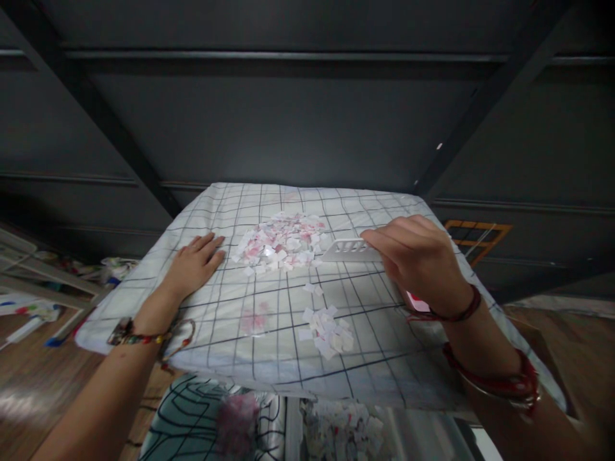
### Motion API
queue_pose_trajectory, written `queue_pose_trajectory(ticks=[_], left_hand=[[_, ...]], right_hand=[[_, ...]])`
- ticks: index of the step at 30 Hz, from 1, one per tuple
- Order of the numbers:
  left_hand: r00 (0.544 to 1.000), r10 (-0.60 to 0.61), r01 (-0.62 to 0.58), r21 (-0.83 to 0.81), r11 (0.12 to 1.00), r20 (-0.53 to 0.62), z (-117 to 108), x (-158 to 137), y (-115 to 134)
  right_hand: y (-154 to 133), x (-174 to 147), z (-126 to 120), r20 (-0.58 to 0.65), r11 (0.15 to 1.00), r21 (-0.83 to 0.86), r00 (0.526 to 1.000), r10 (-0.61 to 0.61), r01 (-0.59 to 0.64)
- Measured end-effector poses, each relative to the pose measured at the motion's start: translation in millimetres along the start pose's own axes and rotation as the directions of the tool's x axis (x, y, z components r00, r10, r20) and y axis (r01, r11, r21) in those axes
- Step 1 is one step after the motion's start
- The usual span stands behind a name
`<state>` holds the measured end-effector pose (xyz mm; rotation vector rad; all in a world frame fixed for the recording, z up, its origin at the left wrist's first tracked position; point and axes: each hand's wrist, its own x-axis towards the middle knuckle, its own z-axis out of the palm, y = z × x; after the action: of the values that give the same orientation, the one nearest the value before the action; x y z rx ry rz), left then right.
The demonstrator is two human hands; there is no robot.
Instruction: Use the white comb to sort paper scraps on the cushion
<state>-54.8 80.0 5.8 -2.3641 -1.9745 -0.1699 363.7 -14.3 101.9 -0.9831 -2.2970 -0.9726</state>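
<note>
My left hand [196, 262] lies flat on the checked tablecloth [269, 307], fingers stretched out, left of a large heap of small white and pinkish paper-like pieces [283, 243]. In my right hand [416, 256] is a flat white plastic piece with a row of slots [348, 248], gripped near its right end. Its left end reaches the right edge of the heap. Nearer to me rests a smaller pile of white pieces [328, 330]. Partly hidden under my right wrist is a red and pink object [419, 302] that I cannot make out.
A dark panelled wall [288, 128] rises behind the table. Below the front edge stands a container with many scraps [341, 429], beside a teal patterned cloth surface [192, 416]. A pale metal frame [52, 288] is at left, an orange frame [480, 237] at right.
</note>
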Motion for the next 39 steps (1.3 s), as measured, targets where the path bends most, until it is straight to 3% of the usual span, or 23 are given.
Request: queue_pose_trajectory(ticks=[16,22,27,35,39], left_hand=[[1.0,0.011,-0.011,-0.048,0.999,-0.006,1.4,-0.6,0.1],[1.0,-0.005,0.006,-0.041,0.999,0.016,-2.4,-1.2,2.2],[0.999,-0.013,0.015,-0.065,0.998,0.037,-5.5,-2.2,4.9],[1.0,0.008,-0.008,-0.095,0.995,-0.005,-2.3,-1.6,2.1],[1.0,0.003,-0.006,-0.089,0.996,-0.03,0.8,-0.5,1.2]], right_hand=[[-2.8,-1.5,1.1,-0.057,0.984,0.177,0.998,-0.026,0.036],[-0.5,-0.4,1.0,-0.014,0.994,0.112,1.0,0.0,0.001],[2.8,-0.8,-3.5,-0.005,0.987,0.155,0.999,-0.041,0.042],[2.0,-3.2,-2.4,-0.026,0.991,0.135,1.0,-0.007,0.011],[-1.7,-1.2,-0.5,0.021,0.991,0.131,1.0,0.005,-0.008]])
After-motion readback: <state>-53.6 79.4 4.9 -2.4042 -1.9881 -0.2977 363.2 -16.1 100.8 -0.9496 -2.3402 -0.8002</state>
